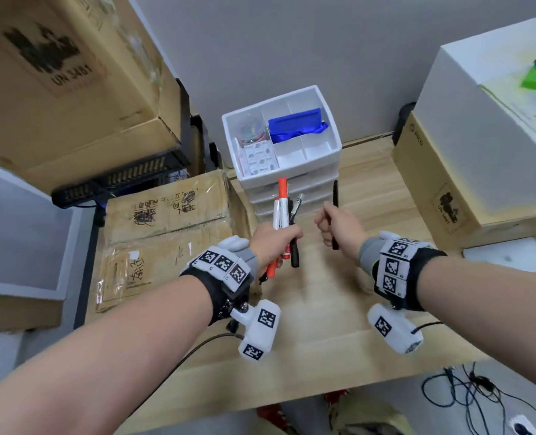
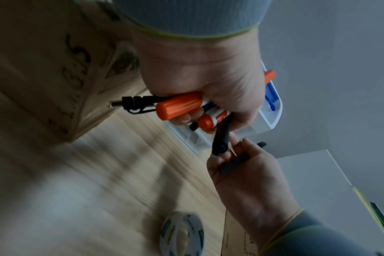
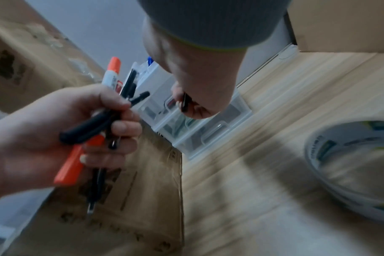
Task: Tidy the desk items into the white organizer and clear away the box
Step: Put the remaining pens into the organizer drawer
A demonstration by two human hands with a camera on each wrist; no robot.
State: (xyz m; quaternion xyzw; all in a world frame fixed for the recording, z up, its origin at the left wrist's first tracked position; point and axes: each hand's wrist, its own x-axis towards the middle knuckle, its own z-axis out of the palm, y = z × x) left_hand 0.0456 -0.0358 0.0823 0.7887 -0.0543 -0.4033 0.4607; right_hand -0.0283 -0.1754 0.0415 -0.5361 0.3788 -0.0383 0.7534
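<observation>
My left hand grips a bundle of pens and markers, two with orange caps and several black ones; the bundle shows close up in the left wrist view. My right hand holds a single black pen upright, just right of the bundle. The white organizer stands behind both hands against the wall, with drawers below and open compartments on top. One compartment holds a blue item, another a jar of coloured clips. A taped cardboard box lies to the left.
Large cardboard boxes are stacked at the left over a black rack. A white box on a brown carton stands at the right. A roll of tape lies on the wooden desk. Cables hang off the front right.
</observation>
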